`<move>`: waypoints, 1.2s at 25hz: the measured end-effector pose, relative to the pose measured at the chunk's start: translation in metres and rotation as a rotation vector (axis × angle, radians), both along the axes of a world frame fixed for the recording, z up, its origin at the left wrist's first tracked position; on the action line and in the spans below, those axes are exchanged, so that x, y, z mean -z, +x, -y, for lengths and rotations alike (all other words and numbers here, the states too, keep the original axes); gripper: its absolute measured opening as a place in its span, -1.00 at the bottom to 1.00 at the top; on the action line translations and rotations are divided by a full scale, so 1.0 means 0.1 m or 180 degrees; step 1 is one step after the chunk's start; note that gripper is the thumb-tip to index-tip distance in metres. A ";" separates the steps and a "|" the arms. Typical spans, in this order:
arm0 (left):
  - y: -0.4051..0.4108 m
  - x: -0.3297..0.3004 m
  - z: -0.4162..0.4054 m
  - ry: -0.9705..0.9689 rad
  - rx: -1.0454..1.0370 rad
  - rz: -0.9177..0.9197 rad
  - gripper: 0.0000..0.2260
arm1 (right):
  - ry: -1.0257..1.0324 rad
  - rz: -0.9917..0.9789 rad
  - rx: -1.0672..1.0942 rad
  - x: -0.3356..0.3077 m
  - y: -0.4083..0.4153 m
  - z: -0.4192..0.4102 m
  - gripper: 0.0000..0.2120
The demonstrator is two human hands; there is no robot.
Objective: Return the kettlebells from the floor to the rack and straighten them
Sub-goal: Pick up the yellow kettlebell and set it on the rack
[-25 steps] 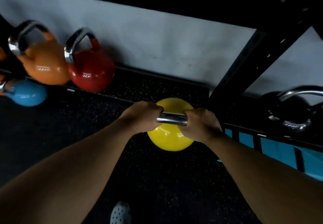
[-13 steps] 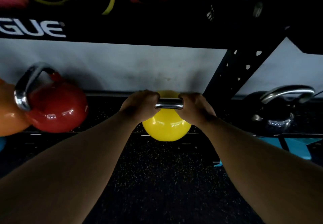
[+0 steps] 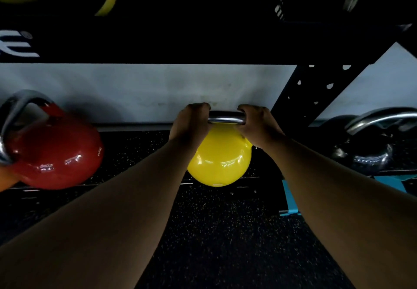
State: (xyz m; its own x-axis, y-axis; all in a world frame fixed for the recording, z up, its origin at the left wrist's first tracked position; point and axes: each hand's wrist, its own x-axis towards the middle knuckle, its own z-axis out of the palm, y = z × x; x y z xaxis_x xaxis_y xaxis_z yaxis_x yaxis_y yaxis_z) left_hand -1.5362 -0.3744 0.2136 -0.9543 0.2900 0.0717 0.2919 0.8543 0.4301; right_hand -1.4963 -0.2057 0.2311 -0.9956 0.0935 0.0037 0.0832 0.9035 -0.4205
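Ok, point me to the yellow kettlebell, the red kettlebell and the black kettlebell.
yellow kettlebell [image 3: 220,160]: head view, on the front of its round body.
red kettlebell [image 3: 56,155]: head view, on its glossy body.
black kettlebell [image 3: 365,153]: head view, on its dark body under the handle.

On the black rack beam [image 3: 158,40] above you, only a white letter "E" with a small registered mark shows at the left edge; the red kettlebell's [image 3: 56,153] small print is unreadable.

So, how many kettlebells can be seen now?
3 clearly: a red kettlebell at left, the yellow kettlebell held centrally by both hands, a black kettlebell at right. An orange sliver at far left may be another.
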 end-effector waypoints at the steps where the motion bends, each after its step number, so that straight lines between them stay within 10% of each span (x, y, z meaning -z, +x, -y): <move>1: 0.01 0.00 -0.01 0.0005 -0.0021 -0.0048 -0.87 | -0.0008 0.0042 -0.0030 0.00 0.00 -0.02 -0.55; 13: 0.02 -0.04 0.01 -0.0077 0.0026 -0.0024 -0.77 | 0.0046 0.0202 -0.0374 -0.06 0.00 -0.06 -0.64; 20: 0.22 -0.27 0.27 0.0211 0.0084 0.0366 -0.37 | 0.0655 -0.0118 -0.1083 -0.26 0.02 0.14 -0.39; 30: 1.86 -0.17 2.56 -0.0504 -0.1255 0.1729 -0.83 | 0.1038 0.0413 -0.2880 -0.37 0.41 2.13 -0.87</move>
State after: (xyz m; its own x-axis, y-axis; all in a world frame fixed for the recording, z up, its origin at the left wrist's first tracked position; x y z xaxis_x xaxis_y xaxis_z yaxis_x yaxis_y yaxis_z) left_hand -1.3505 -0.6301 0.2303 -0.8793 -0.1188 -0.4613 -0.2753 0.9170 0.2886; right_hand -1.4552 -0.4188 0.2683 -0.6850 -0.6942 -0.2212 -0.6725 0.7192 -0.1746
